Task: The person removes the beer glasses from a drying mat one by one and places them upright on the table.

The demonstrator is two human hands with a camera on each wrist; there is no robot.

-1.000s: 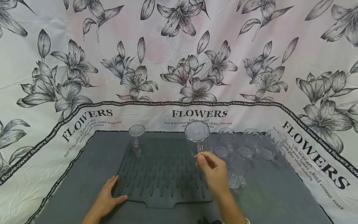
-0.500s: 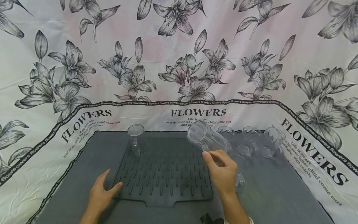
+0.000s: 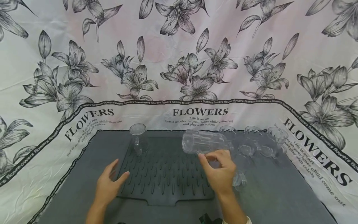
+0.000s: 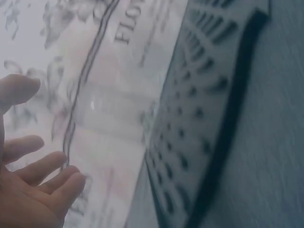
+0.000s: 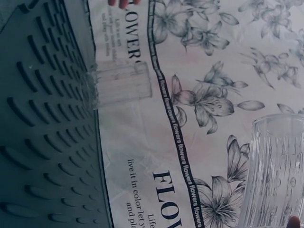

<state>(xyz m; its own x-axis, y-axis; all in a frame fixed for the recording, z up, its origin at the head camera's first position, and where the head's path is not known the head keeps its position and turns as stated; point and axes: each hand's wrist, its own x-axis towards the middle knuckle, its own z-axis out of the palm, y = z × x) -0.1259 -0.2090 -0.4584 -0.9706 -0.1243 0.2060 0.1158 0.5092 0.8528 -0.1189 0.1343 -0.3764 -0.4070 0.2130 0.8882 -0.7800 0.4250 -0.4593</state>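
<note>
My right hand pinches the handle of a clear mug, which lies sideways in the air above the right back part of a dark ridged drying mat. Close up in the right wrist view, the same mug shows ribbed clear walls. My left hand hovers by the mat's left edge, thumb and fingers spread, holding nothing; the left wrist view also shows this hand with bare, relaxed fingers. Another clear mug stands on the mat's back left corner, its handle towards me.
Several more clear mugs stand in rows at the back right of the grey table. One nearer mug is partly hidden behind my right hand. A flower-printed cloth hangs behind. A small dark object lies at the front edge.
The mug in my right hand has tipped from vertical to lying sideways. My left hand has let go of the mat's left edge and risen slightly.
</note>
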